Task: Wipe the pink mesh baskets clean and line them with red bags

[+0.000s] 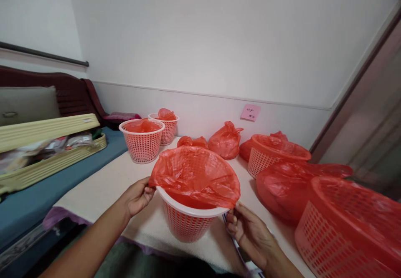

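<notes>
A white perforated plastic basket [188, 223] stands before me near the table's front edge. A thin red plastic bag [200, 169] lines it and folds over the far rim, while the near part of the white rim shows bare. My left hand [139, 196] pinches the bag's edge at the left of the rim. At the right of the rim, my right hand [249, 232] has fingers closed on the bag's edge. Both palms face inward, and the bag is stretched between them across the basket's mouth.
Two white baskets [142, 146] with red bags stand at the back left. Knotted red bags [226, 140] lie behind. Red-lined baskets [338, 236] and a full red bag [286, 186] crowd the right. An open yellow case [53, 156] lies on the blue bed [114, 144].
</notes>
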A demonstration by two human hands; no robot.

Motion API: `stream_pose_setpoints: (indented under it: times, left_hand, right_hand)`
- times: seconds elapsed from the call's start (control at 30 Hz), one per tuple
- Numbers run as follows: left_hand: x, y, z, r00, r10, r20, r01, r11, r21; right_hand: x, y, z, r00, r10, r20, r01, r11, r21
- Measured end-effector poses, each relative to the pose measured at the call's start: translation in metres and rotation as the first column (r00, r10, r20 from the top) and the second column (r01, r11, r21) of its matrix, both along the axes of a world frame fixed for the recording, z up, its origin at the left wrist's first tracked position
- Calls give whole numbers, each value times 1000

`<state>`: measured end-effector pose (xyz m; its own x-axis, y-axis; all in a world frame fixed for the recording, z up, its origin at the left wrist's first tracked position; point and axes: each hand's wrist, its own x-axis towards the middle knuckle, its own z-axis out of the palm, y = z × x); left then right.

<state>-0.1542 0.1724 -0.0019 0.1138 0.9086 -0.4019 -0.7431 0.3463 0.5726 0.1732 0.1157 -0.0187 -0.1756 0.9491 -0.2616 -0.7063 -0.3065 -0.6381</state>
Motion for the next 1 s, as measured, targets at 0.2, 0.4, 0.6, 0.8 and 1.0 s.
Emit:
stream_pose_setpoints:
  times: [0.2, 0.4, 0.6, 0.8, 1.0]
  left_hand:
    - [15, -11, 2, 997, 52, 51, -54, 998, 34]
    - [17, -31, 19, 993, 96, 73, -103, 990, 100]
    - [19, -42, 19, 996, 84, 27, -86, 994, 64]
    - [24, -47, 18, 994, 105, 21, -106, 993, 46]
    - [31, -58, 19, 994, 70, 85, -72, 997, 19]
  right_hand:
    - [1, -4, 1, 999, 19, 30, -17, 998, -54]
    - [-3, -8, 11, 1000, 10, -13, -11, 1000, -24]
    - [-6, -6, 10, 999, 5, -50, -8, 998, -55]
    - [-4, -5, 9, 995, 10, -102, -16, 998, -59]
    - [-4, -8, 14, 989, -2, -146, -5, 999, -45]
